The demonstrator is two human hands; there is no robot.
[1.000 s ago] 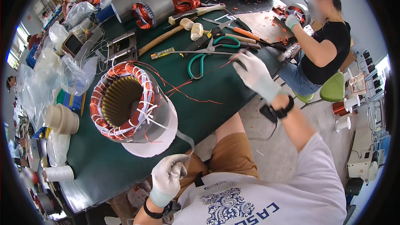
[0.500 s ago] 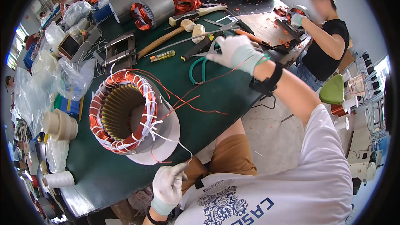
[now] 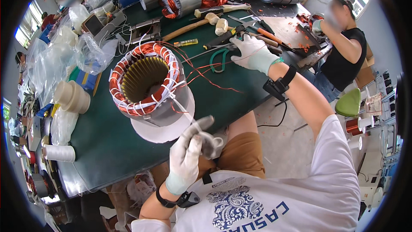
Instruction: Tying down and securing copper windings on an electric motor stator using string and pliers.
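Note:
A motor stator (image 3: 165, 109) stands on the green table, its ring of copper windings (image 3: 116, 87) bound with white lacing. White cord (image 3: 185, 112) runs taut from the ring's near right side to my left hand (image 3: 186, 157). Gloved fingers close on this cord, their tips smeared by motion. My right hand (image 3: 253, 56), also gloved, is low over the table with fingers apart. Beside its fingertips lie scissors with teal handles (image 3: 219, 65); whether it touches them I cannot tell. Thin red lead wires (image 3: 210, 78) trail from the stator across the table.
Mallets (image 3: 221, 26), a yellow marker-like tube (image 3: 186, 43) and other hand tools lie beyond my right hand. More stators (image 3: 184, 2) stand at the back. Plastic bags (image 3: 47, 71) and a white thread spool (image 3: 59, 153) line the left side. A co-worker (image 3: 343, 47) sits at right.
My right hand has come down toward the scissors. My left hand has risen, drawing the white cord straighter. The whole view has shifted, so the stator sits higher and farther right.

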